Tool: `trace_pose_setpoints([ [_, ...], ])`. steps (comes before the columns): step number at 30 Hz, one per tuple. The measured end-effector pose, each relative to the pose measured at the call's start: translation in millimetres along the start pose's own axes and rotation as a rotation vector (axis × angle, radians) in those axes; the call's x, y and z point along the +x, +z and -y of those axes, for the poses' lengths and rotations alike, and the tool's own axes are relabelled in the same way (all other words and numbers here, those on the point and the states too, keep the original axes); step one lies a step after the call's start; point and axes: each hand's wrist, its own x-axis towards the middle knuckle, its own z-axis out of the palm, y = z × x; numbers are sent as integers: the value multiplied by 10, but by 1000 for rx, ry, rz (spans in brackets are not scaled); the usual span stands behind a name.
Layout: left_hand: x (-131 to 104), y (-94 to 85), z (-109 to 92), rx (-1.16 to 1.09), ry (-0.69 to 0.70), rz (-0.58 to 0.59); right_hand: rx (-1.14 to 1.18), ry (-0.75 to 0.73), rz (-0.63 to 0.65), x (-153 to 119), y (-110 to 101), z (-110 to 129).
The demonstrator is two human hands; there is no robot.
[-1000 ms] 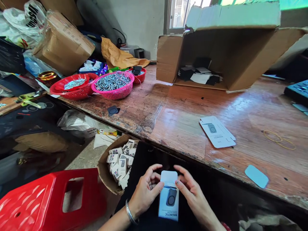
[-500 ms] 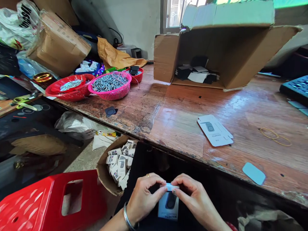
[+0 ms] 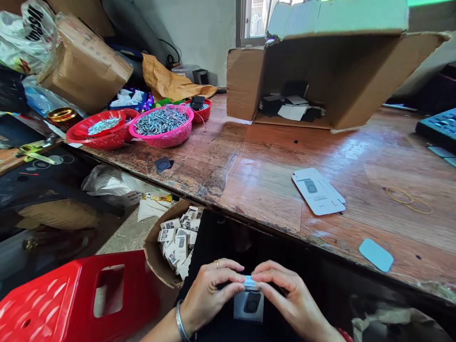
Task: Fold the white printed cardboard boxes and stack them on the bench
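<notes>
A small white printed box (image 3: pixel 248 306) with a dark device pictured on its front is held low over my lap. My left hand (image 3: pixel 221 289), with a ring and a silver bangle, pinches the upper left corner of the box between thumb and fingers. At the upper right corner, my right hand (image 3: pixel 283 289) grips the box the same way. The top flap lies between the two sets of fingertips, partly hidden by them. On the table beyond, a flattened white carton (image 3: pixel 318 192) with similar print lies near the edge.
Left of my knees stands a carton (image 3: pixel 156 266) filled with small white boxes, beside a red stool (image 3: pixel 71 294). The wooden table holds a pink basket of metal parts (image 3: pixel 164 124), an open cardboard box (image 3: pixel 245 88), rubber bands (image 3: pixel 408 199) and a pale blue card (image 3: pixel 376 254).
Both hands have shifted slightly at the top of the box, and its top flap now sits a little lower in view. The fingers are straighter over it.
</notes>
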Motion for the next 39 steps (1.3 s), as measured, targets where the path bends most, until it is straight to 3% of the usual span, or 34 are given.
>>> trace_pose_setpoints([
  [7, -158, 77, 184, -30, 106, 5, -2, -119, -30, -151, 103, -150],
  [11, -118, 147, 252, -102, 36, -3, -48, -112, -105, -124, 152, -252],
  [17, -33, 332, 323, -244, -149, -144, -142, -91, -52, -43, 226, -267],
  [19, 15, 282, 377, -305, -206, -212, -222, -130, -46, 10, 226, -233],
  [21, 83, 90, 477, -293, -249, -339, -339, -211, -82, 91, 170, -191],
  [25, 248, -662, 809, -136, -332, -792, -595, -350, -318, 355, -241, -94],
  [28, 328, -1216, 1059, -80, -380, -933, -844, -350, -551, 593, -766, -54],
  [30, 348, -1423, 1163, -42, -412, -962, -1024, -289, -675, 724, -1105, -64],
  [32, 359, -1469, 1201, 4, -424, -968, -1194, -134, -718, 809, -1360, -102],
  [34, 379, -1385, 1178, 38, -411, -949, -1304, 40, -698, 852, -1511, -153],
  [37, 442, -1123, 1053, 35, -361, -847, -1335, 196, -656, 891, -1603, -211],
  [39, 494, -921, 921, 0, -315, -741, -1295, 229, -700, 926, -1632, -199],
])
